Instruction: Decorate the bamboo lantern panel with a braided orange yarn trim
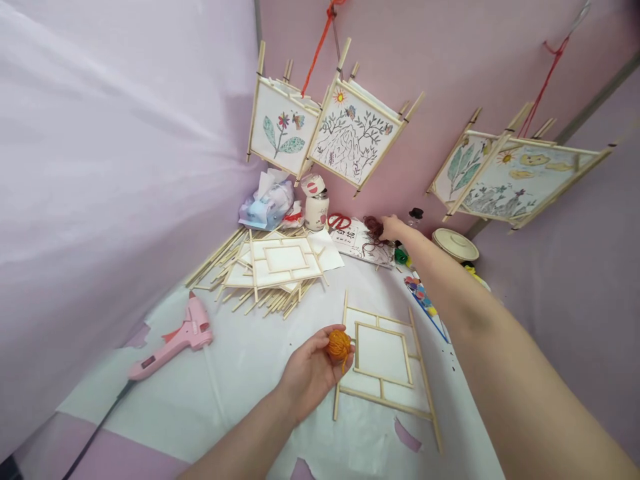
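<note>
My left hand is closed on a small orange ball of yarn, held just left of a flat wooden-stick frame backed with white paper on the white table cover. My right hand is stretched far forward to the back of the table, its fingers closing on a dark red bundle of yarn that lies on a printed sheet. Its fingertips are partly hidden by the yarn.
A pink glue gun with a dark cord lies at left. A pile of sticks and frames sits behind. Red scissors, a jar, a plastic bag and a lidded bowl line the wall. Painted paper lanterns hang above.
</note>
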The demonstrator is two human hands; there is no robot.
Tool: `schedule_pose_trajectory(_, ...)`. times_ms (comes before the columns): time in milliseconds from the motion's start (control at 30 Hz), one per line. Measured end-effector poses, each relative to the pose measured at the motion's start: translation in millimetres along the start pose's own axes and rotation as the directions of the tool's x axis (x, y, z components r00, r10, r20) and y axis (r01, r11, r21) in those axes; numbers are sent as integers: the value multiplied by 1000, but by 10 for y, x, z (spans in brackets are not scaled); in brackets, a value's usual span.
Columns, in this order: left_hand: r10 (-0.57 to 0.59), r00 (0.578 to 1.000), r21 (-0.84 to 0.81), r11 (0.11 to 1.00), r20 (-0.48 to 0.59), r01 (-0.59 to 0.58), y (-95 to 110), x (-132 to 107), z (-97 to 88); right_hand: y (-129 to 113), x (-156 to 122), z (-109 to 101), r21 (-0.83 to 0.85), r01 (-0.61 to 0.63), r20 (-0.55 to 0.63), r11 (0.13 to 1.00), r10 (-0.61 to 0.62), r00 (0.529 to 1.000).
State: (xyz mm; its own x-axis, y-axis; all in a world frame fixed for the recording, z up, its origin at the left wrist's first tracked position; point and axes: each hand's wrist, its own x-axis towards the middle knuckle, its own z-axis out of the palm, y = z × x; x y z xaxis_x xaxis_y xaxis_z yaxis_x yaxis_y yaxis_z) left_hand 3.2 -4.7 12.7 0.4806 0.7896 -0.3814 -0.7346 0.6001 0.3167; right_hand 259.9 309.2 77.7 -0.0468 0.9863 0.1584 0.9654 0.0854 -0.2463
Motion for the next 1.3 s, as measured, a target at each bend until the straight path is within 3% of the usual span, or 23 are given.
schedule_pose_trajectory(200, 18, 1000, 20, 1000, 3, -18, -3, -1, 17, -64, -282, 12, 71, 59, 72, 996, -64, 995)
schedule_pose_trajectory(333, 44, 999, 46, 998, -1, -44, 4, -14, 32, -250, -696, 99, 195, 146, -43, 970, -140, 989)
schedule_pose_trajectory(400, 73, 997, 52, 996, 0, -73, 4, -15, 31, -381, -1055, 83, 246, 199, -131, 949, -171, 976)
schedule_pose_trajectory(500, 117, 993, 64, 991, 20, -118, -6, -10, 24, -585, -1807, 5, 340, 331, -158, 880, -294, 943)
schedule_pose_trajectory(567, 138, 989, 89, 986, 46, -141, -19, -7, 20, -695, -2357, -48, 533, 487, -170, 692, -476, 863)
schedule_pose_trajectory(633, 149, 985, 120, 980, 90, -159, -34, -6, 16, -769, -2828, -80, 602, 509, -141, 616, -545, 826)
schedule_pose_trajectory(733, 160, 973, 157, 970, 164, -186, -57, -10, 8, -813, -3265, -70, 596, 463, -128, 656, -491, 862)
schedule_pose_trajectory(967, 108, 971, 304, 937, 214, -172, -116, -48, 12, -796, -3519, 119, 623, 267, -202, 735, -179, 963)
schedule_pose_trajectory(1100, 71, 972, 351, 924, 225, -149, -132, -96, 46, -764, -3621, 154, 639, 214, -232, 739, -80, 969)
schedule_pose_trajectory(1300, -59, 979, 408, 912, 193, -26, -56, -121, 125, -596, -3650, 42, 629, 200, -245, 751, -53, 968)
